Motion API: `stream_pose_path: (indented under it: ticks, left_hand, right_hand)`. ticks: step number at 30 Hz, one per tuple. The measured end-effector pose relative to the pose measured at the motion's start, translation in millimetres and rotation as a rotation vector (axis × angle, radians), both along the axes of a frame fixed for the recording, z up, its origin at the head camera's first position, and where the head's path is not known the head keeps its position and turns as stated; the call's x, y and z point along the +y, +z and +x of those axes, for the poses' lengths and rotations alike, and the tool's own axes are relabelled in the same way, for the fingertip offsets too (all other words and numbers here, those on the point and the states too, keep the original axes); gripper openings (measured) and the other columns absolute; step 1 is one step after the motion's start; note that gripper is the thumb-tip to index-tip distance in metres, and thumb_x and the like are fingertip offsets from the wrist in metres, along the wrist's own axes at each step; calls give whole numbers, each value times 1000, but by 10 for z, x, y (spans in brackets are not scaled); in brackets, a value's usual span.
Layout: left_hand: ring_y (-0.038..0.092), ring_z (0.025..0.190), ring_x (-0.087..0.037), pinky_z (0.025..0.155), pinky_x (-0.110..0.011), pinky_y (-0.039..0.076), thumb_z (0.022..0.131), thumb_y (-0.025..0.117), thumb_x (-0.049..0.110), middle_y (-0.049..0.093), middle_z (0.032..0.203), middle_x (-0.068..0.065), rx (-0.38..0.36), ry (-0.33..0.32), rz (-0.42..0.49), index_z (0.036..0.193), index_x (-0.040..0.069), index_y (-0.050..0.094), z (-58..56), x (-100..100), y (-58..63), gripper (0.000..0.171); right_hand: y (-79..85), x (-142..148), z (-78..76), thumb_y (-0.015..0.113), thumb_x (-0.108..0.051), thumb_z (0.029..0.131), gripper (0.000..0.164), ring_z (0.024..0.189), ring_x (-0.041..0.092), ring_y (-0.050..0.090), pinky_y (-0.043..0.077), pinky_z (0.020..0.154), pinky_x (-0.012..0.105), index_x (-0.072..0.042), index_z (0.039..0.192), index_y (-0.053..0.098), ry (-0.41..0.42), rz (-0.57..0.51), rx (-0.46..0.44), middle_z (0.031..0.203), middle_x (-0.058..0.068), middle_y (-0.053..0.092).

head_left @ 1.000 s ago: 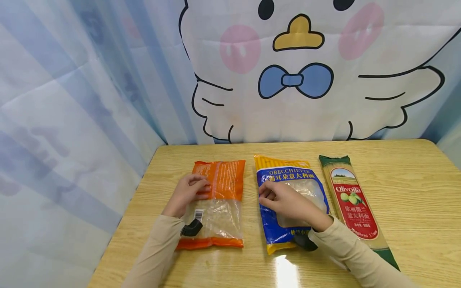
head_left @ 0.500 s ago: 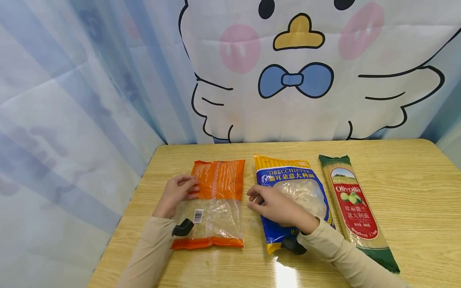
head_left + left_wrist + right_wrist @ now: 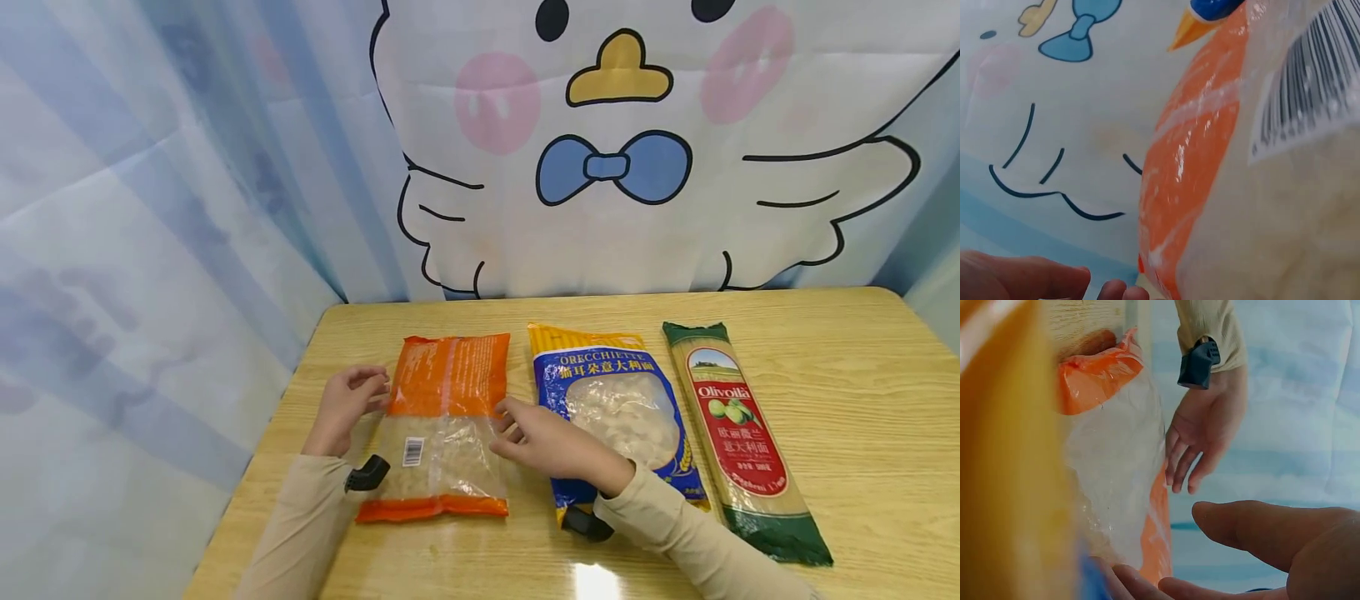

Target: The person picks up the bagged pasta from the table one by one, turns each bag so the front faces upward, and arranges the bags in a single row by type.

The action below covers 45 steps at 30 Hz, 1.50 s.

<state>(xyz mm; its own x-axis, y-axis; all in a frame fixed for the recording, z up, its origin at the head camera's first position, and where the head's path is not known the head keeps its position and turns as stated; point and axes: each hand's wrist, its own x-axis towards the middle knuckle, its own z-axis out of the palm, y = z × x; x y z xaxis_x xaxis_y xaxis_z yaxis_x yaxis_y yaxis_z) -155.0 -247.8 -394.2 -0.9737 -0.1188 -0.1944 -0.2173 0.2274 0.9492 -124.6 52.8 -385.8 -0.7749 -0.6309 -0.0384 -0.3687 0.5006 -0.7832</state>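
Note:
An orange pasta bag (image 3: 457, 379) with a transparent lower part and a barcode lies flat on the wooden table. My left hand (image 3: 347, 412), its fingers loosely bent, is at the bag's left edge. On the opposite side, my right hand (image 3: 551, 443) has its fingertips right at the bag's right edge, thumb and fingers spread apart. The right wrist view shows the orange bag (image 3: 1116, 447) between both hands, with the right thumb (image 3: 1247, 528) apart from the fingers. Close up, the left wrist view has the bag's barcode (image 3: 1316, 75) beside the left fingertips.
Under my right forearm lies a blue and yellow orecchiette bag (image 3: 622, 408). Further right, a long green-ended spaghetti pack (image 3: 738, 433) lies at a slant. A curtain (image 3: 510, 242) with a cartoon bird hangs behind the table's back edge (image 3: 600, 300).
My right hand has moved left from over the orecchiette bag to the orange bag's right edge. My left hand has slid left, off the orange bag's face to its left edge.

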Motion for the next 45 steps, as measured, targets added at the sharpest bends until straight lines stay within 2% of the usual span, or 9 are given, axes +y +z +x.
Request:
stream_pose_path:
  ticks: [5, 9, 16, 20, 24, 30, 35, 41, 45]
  left_hand:
    - [67, 99, -21, 91, -36, 57, 103, 53, 13, 56, 131, -26, -26, -5, -27, 134, -7, 53, -33, -52, -48, 37]
    - [67, 102, -21, 94, -39, 56, 103, 55, 17, 56, 132, -28, -64, -46, -43, 138, -7, 49, -54, -63, -77, 43]
    - [68, 103, -22, 95, -39, 56, 103, 55, 20, 55, 134, -28, -89, -69, -41, 141, -6, 47, -114, -79, -110, 46]
    - [68, 104, -22, 95, -39, 56, 103, 56, 23, 56, 135, -27, -101, -108, -61, 142, -4, 47, -147, -97, -125, 48]
    - [65, 113, -29, 97, -41, 54, 103, 54, 26, 53, 138, -28, -108, -169, -62, 143, -3, 46, -205, -96, -132, 50]
    - [59, 121, -37, 101, -44, 52, 104, 52, 24, 47, 142, -31, -151, -203, -71, 146, -7, 39, -265, -76, -168, 54]
    - [67, 99, -23, 89, -37, 57, 103, 55, 24, 54, 134, -28, -185, -223, -133, 142, -9, 42, -267, -73, -180, 53]
    - [60, 80, -12, 68, -25, 53, 102, 57, 24, 61, 116, -18, -201, -244, -112, 135, -9, 46, -247, -88, -170, 49]
    - [57, 74, -11, 62, -22, 50, 102, 58, 24, 60, 113, -15, -211, -244, -88, 136, -9, 44, -220, -109, -177, 49]
  right_hand:
    - [-5, -17, 17, 64, -16, 97, 36, 97, 30, 70, 58, 83, 40, 6, 123, 52, -13, -7, -14, 112, 18, 67]
    - [-15, -15, 28, 65, -16, 96, 37, 96, 32, 70, 58, 81, 41, 7, 123, 52, -24, -4, -20, 112, 21, 66]
    - [-42, -24, 38, 66, -14, 95, 39, 90, 28, 69, 57, 81, 41, 8, 123, 51, -30, 27, 29, 109, 22, 67]
    - [-76, -41, 51, 67, -14, 93, 39, 74, 14, 60, 52, 67, 30, 6, 120, 48, -28, 38, 58, 94, 13, 65]
    - [-103, -61, 61, 68, -13, 92, 36, 62, 8, 51, 41, 53, 23, 4, 113, 43, -54, 24, 68, 74, 1, 55]
    - [-129, -103, 95, 67, -13, 92, 27, 57, 8, 40, 31, 50, 22, -1, 101, 44, -89, 72, 120, 69, -4, 42]
    - [-152, -143, 116, 65, -9, 89, 22, 62, 11, 43, 35, 53, 25, -3, 99, 46, -118, 103, 166, 75, -1, 43]
    - [-160, -179, 96, 62, -5, 89, 14, 68, 16, 46, 39, 58, 30, -2, 96, 50, -153, 102, 142, 77, 2, 46]
    - [-173, -192, 72, 62, -3, 90, 14, 70, 17, 48, 41, 59, 30, 1, 99, 51, -156, 78, 120, 79, 4, 48]
